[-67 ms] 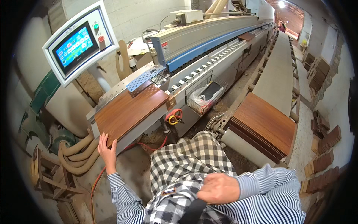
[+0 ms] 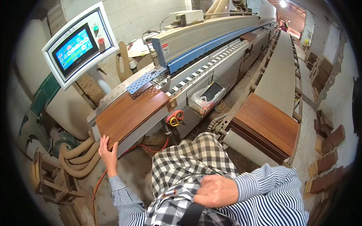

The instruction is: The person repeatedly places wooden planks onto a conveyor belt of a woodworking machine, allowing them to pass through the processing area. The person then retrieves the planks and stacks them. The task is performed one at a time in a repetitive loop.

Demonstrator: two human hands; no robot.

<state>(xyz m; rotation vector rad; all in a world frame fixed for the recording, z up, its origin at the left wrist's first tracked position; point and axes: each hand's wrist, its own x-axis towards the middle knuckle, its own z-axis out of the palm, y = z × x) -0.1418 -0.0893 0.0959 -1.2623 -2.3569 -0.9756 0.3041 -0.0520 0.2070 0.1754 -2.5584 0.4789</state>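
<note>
My left hand [image 2: 109,153] rests against the near end of a reddish-brown wood board [image 2: 130,113], its fingers stretched out and apart. The board lies flat on the machine's infeed table, its far end beneath a blue perforated plate [image 2: 146,81]. In front of my checked apron [image 2: 192,156], my right hand [image 2: 217,191] is curled into a fist. A black strap [image 2: 192,214] runs down from beside its knuckles; whether the fingers grip it is hidden.
A control screen [image 2: 73,49] stands at the left. Several similar boards [image 2: 266,122] are stacked on the roller conveyor [image 2: 277,71] at right. A wire basket [image 2: 207,96] and red- and yellow-handled scissors [image 2: 175,117] hang on the machine's side. Hoses [image 2: 77,160] and a wooden stool [image 2: 54,180] are at left.
My right hand has shifted slightly left across the apron, and the black strap with it. The left hand and the board stay in place.
</note>
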